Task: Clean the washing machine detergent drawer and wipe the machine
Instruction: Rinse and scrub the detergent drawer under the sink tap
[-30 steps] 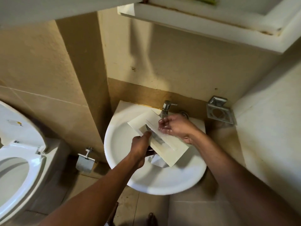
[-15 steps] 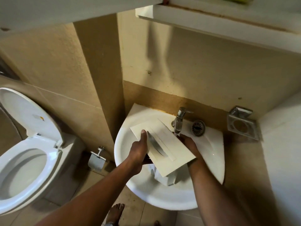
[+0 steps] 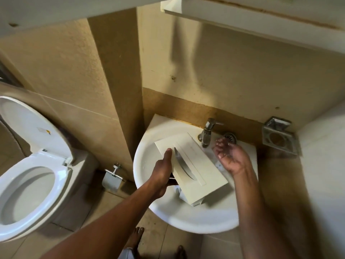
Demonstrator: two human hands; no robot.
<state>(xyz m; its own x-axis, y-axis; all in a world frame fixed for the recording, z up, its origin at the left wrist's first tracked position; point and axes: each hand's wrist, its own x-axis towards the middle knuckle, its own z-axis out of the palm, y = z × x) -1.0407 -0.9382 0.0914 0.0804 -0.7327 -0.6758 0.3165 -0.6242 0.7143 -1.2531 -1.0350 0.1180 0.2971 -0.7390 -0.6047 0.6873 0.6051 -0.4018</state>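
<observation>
Desk: Where was the detergent drawer (image 3: 194,165) when you looked?

Operator: On my feed it sat over the bowl of the white sink (image 3: 143,176), tilted, its cream front facing up towards the camera; the far corner lay close under the tap (image 3: 207,131), the near end hung low in the bowl; the white compartments behind the front were mostly hidden from me.

Desk: And the left hand (image 3: 162,172)?

Operator: It gripped the drawer by the left edge of the front; the forearm came up from the lower left, the wrist straight, the thumb (image 3: 169,153) laid flat along the face beside the chrome pull (image 3: 183,168); the other fingers went under the edge, where I could not see them.

Desk: The right hand (image 3: 230,157)?

Operator: Clear of the drawer, just right of it and beside the tap; palm turned up, glistening wet, fingers (image 3: 219,144) loosely bent and holding nothing; the forearm rose from the lower right over the sink's rim.

Desk: Water running?

Operator: I could not tell from here.

Desk: Anything else nearby?

Operator: A round metal strainer (image 3: 230,137) lay on the sink's back ledge, just behind the right hand's fingertips; a metal soap holder (image 3: 279,136) hung on the wall to the right; a toilet (image 3: 28,184) with its lid raised stood well to the left, a paper holder (image 3: 112,177) between it and the sink; bare toes (image 3: 137,234) showed on the floor below.
</observation>
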